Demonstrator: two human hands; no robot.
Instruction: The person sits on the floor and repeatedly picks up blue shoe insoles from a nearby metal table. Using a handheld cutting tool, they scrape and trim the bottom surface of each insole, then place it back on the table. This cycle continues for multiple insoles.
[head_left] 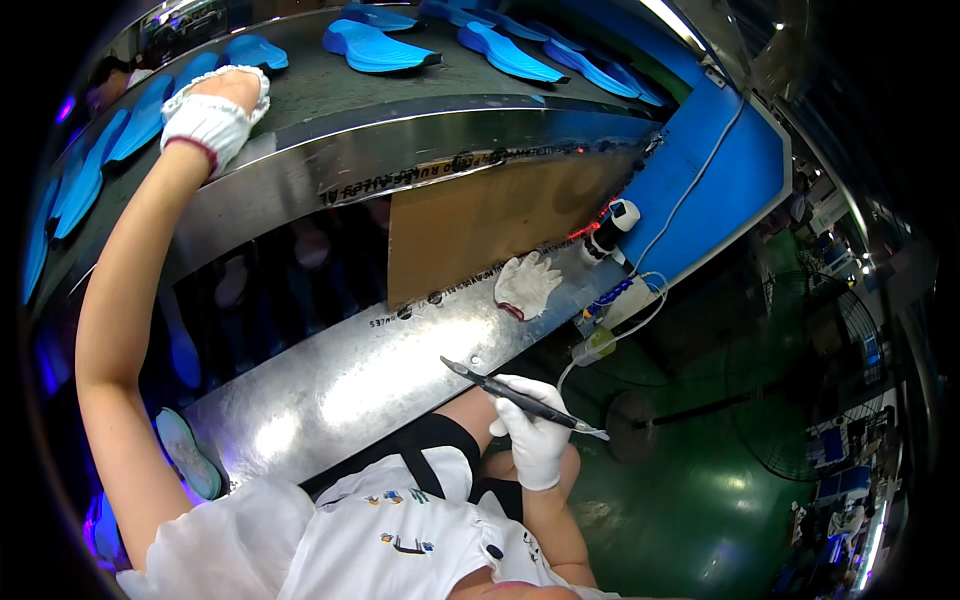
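My left hand (215, 118), in a white knit glove with skin bare toward the fingers, reaches far out over a dark belt at the upper left. Its fingers are mostly hidden, right by a blue shoe insole (256, 52); whether they touch it I cannot tell. More blue insoles lie on the belt, among them one insole (375, 48) in the middle and another (510, 55) to its right. Close to my lap, my right hand (535, 430) in a white glove is closed round a slim black pen-like tool (525, 400). The tool's tapered tip points up and left; a pale end sticks out behind.
Below the belt's metal edge (430, 128) runs a shiny metal shelf (340, 385) backed by a cardboard sheet (500, 220). A loose white glove (527, 285) lies on it, near a black-and-white bottle-like object (612, 228). Cables hang by a blue panel (720, 170). A pedestal fan (810, 370) stands right.
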